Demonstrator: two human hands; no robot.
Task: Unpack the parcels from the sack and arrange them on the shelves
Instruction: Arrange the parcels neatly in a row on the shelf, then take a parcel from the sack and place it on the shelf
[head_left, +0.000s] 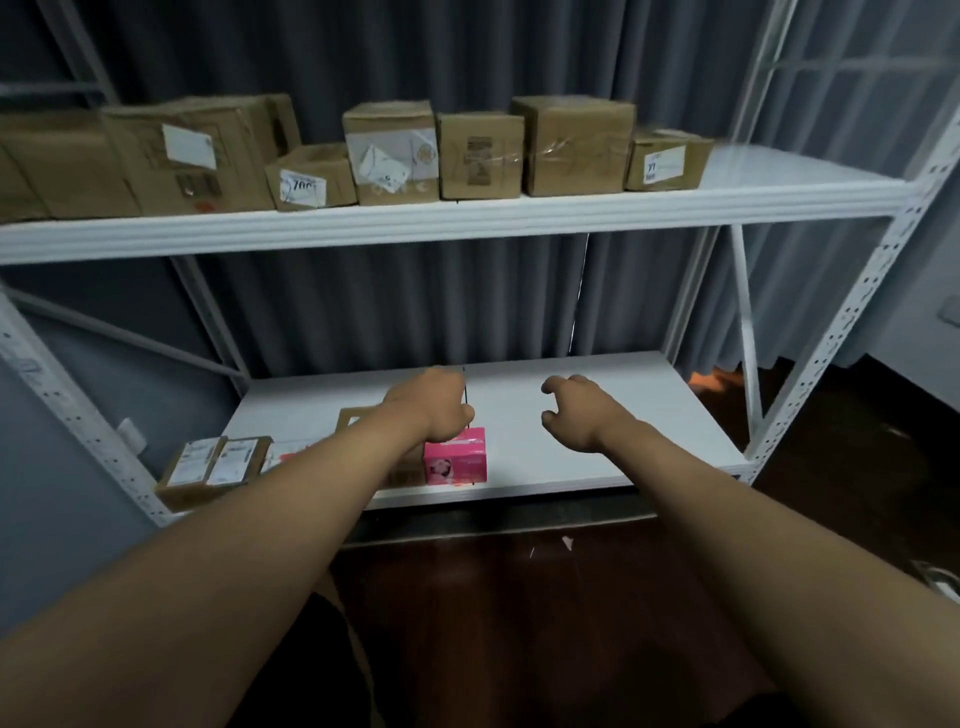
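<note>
two hands over lower shelf (597, 447). left hand (434, 402) above pink parcel (456, 460), fingers hidden, grip cannot tell. right hand (576, 413) loosely curled, holding nothing. brown parcels (441, 150) line upper shelf (415, 223). sack out of view. advice: square pink parcel flush beside neighbours, keep label forward, leave right side free.

A row of boxes (363, 156) runs along the upper shelf (467, 221) across the frame's top. On the lower shelf (597, 415), parcels (213, 465) lie lower left, a small box (456, 460) just right of them near the front edge.
</note>
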